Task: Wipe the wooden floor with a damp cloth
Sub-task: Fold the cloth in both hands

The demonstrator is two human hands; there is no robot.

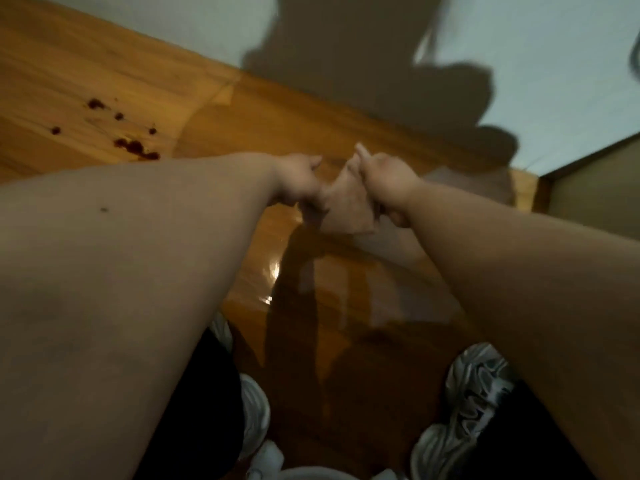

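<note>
Head view: the cloth (346, 206), judged soft, limp and light, was held above the wooden floor (104, 64), pinched at its edges by curled fingers (362, 155) of the left hand (298, 181) and right hand (384, 178).

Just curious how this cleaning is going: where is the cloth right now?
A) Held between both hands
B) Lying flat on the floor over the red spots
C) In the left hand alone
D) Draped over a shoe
A: the cloth is gripped on one side by the left hand and on the other by the right hand, well away from the dark red spots on the wooden floor.
</note>
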